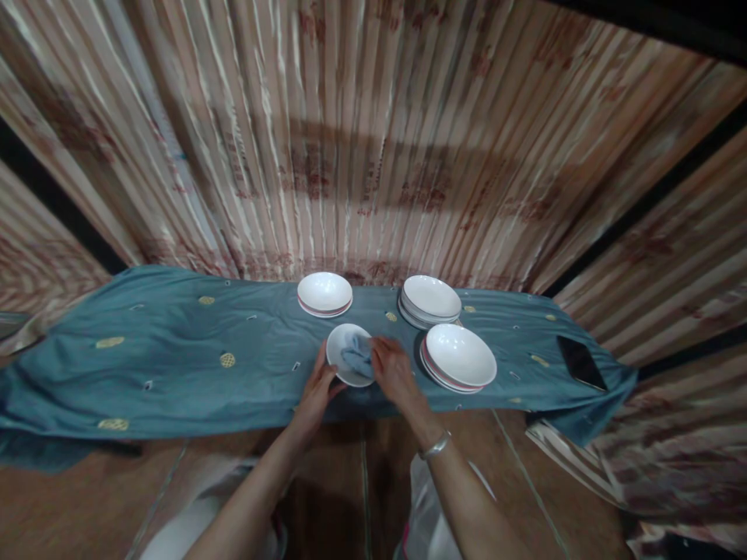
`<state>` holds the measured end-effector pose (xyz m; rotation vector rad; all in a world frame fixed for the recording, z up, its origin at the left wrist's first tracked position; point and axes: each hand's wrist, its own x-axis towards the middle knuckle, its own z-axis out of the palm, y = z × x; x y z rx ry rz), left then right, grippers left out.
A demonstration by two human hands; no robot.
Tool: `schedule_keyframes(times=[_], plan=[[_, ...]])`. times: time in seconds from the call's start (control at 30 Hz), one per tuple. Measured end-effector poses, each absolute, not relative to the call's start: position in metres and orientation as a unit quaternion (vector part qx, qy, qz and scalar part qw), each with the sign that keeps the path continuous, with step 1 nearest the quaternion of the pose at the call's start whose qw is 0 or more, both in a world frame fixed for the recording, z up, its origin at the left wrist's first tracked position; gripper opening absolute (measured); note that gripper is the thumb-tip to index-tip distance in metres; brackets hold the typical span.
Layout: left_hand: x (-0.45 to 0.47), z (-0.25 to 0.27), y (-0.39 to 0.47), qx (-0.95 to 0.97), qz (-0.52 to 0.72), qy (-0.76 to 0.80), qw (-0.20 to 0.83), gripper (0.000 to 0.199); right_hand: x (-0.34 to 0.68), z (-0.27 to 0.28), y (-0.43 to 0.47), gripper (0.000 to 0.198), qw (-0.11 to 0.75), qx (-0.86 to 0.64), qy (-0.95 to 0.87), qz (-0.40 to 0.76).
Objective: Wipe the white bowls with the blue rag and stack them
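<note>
A white bowl (334, 347) is held near the front edge of the cloth-covered table, its inside facing up toward me. My left hand (318, 383) grips its left rim, thumb and fingers closed on the edge. Bunched inside the bowl is a light blue cloth (357, 355). My right hand (392, 369) is closed on the cloth at the bowl's right side, and part of the cloth is hidden by the fingers. Just right of that hand stands a stack of white bowls (461, 355) with a reddish edge showing below the top one.
Behind the held bowl sits a short stack of white dishes (325, 291). Another stack of white plates (432, 295) stands at the back right. A black phone (581, 362) lies near the right end of the blue-green tablecloth (192, 373). A pleated curtain (350, 155) hangs close behind the table.
</note>
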<state>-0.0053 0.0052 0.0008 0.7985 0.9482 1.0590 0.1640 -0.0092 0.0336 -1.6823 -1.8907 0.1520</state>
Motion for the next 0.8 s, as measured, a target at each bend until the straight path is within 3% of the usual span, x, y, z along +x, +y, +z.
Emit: schedule_keyframes(times=[0.13, 0.33, 0.43, 0.6, 0.8], plan=[[-0.007, 0.004, 0.005, 0.358, 0.464, 0.411, 0.698, 0.070, 0.164, 0.028, -0.005, 0.037, 0.280, -0.592, -0.750, 0.096], [-0.007, 0.016, 0.004, 0.349, 0.454, 0.422, 0.703, 0.074, 0.161, 0.032, 0.001, 0.024, 0.142, -0.599, -0.774, 0.147], [-0.007, 0.018, 0.005, 0.348, 0.452, 0.422, 0.705, 0.078, 0.157, 0.032, 0.007, 0.026, 0.120, -0.644, -0.744, 0.131], [-0.007, 0.015, 0.009, 0.330, 0.461, 0.422, 0.708, 0.079, 0.147, 0.021, 0.021, 0.031, 0.169, -0.679, -0.704, 0.118], [-0.010, 0.014, 0.012, 0.311, 0.463, 0.427, 0.711, 0.076, 0.150, 0.005, 0.036, 0.034, 0.280, -0.620, -0.717, 0.153]])
